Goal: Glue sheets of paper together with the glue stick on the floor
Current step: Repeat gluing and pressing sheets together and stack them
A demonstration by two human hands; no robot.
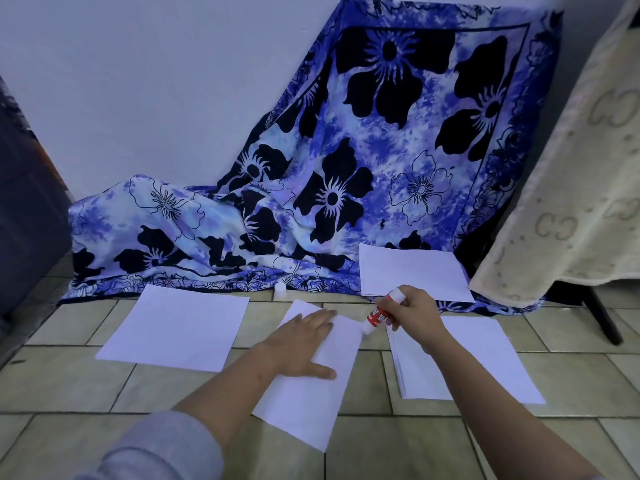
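A tiled floor (86,386) is seen from a head-worn camera looking down. A middle sheet (311,403) of white paper is laid slantwise on the tiles at the centre. The left hand (304,344) is pressed flat on its upper half, with the fingers straight and close together and the thumb spread toward the viewer; nothing is gripped by it. A grey sleeve (166,448) is pushed up on that forearm.

The right hand (412,311) is held just beside the sheet's upper right corner, and its fingers are curled round a glue stick (379,315) (red and white label, white ends). The stick is tilted down and to the left. Its lower tip appears to be touching the sheet's right edge, though the contact cannot be made out for certain.

To the left, a single sheet (176,329) is laid flat on the tiles, apart from the middle one. To the right, partly under the right forearm, a stack of sheets (485,362) is set on the floor. A second stack (412,271) is placed farther back, on the hem of a blue flowered cloth (346,168) that is draped down the white wall (138,81) and onto the floor. A small white cap (280,291) is stood upright on the tiles at the cloth's edge, near the middle sheet's far end. A cream blanket (571,168) is hung at the right side.
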